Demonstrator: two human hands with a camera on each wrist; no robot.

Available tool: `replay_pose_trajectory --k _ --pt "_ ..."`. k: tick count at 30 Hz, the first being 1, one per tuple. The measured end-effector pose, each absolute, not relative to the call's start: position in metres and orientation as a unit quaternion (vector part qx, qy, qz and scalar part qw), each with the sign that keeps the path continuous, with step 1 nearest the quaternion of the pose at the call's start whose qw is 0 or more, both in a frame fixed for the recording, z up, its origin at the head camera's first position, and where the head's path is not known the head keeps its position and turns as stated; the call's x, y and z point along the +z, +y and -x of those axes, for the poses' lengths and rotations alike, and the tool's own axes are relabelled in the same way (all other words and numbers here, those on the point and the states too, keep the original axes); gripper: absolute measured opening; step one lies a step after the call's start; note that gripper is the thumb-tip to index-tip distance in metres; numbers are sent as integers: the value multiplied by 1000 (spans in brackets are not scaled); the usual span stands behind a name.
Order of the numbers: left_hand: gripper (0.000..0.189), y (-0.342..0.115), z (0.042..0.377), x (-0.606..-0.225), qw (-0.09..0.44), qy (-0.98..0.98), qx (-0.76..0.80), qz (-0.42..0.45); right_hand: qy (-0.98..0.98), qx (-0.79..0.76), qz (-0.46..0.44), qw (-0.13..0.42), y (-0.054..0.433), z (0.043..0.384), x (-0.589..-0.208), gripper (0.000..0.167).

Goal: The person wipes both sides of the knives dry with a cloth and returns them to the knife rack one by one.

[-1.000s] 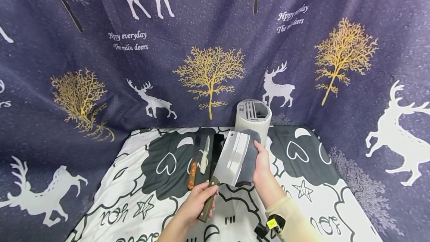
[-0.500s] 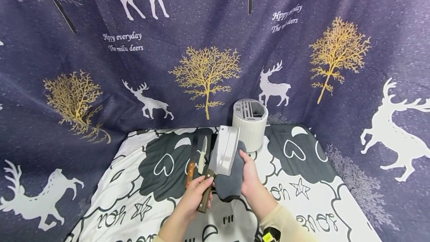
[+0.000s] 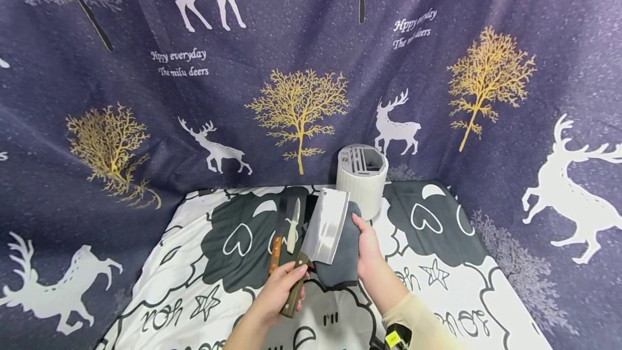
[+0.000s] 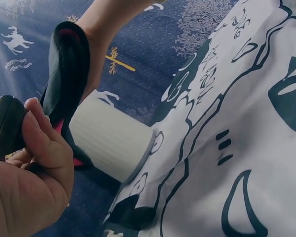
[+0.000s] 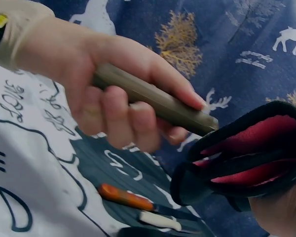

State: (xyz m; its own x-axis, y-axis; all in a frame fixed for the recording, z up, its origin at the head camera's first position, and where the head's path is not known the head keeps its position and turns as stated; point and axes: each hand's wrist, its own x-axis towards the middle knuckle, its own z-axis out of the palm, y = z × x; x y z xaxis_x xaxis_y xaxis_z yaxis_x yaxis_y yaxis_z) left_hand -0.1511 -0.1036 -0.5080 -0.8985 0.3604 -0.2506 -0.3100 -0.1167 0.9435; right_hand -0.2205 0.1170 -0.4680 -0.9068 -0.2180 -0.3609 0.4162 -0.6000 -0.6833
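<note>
In the head view my left hand (image 3: 282,285) grips the wooden handle (image 3: 293,296) of a cleaver, whose broad steel blade (image 3: 326,226) points up and away. My right hand (image 3: 368,244) holds a dark grey padded mitt (image 3: 344,253) against the far side of the blade, thumb near the mitt's right edge. The right wrist view shows the mitt's pink lining (image 5: 266,133) and, low at the right, part of my right hand (image 5: 281,217). There, the left hand's fingers wrap the handle (image 5: 148,96). The left wrist view shows the handle's end (image 4: 7,126) in the left hand.
Behind the hands stands a ribbed white knife holder (image 3: 360,193) with a slotted grey top. To the left lie an orange-handled knife (image 3: 275,253) and a white-handled paring knife (image 3: 292,234). A patterned sheet (image 3: 175,285) covers the surface, and a deer-print curtain (image 3: 233,107) hangs behind.
The cleaver and mitt have shifted left and slightly toward me, uncovering more of the knife holder. The blade has tilted and turned back, while the mitt slid down and then partly up behind it.
</note>
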Motion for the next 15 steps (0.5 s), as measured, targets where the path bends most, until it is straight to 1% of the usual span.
replay_pose_trajectory --k 6,12,15 --pt "26 -108 145 -510 241 627 739 -43 390 -900 -128 145 123 229 -464 30" --pt "25 -107 140 -513 248 620 743 -35 346 -920 -112 148 123 232 -459 32" --pt "25 -106 137 -514 253 618 743 -36 341 -924 -104 139 125 231 -456 34"
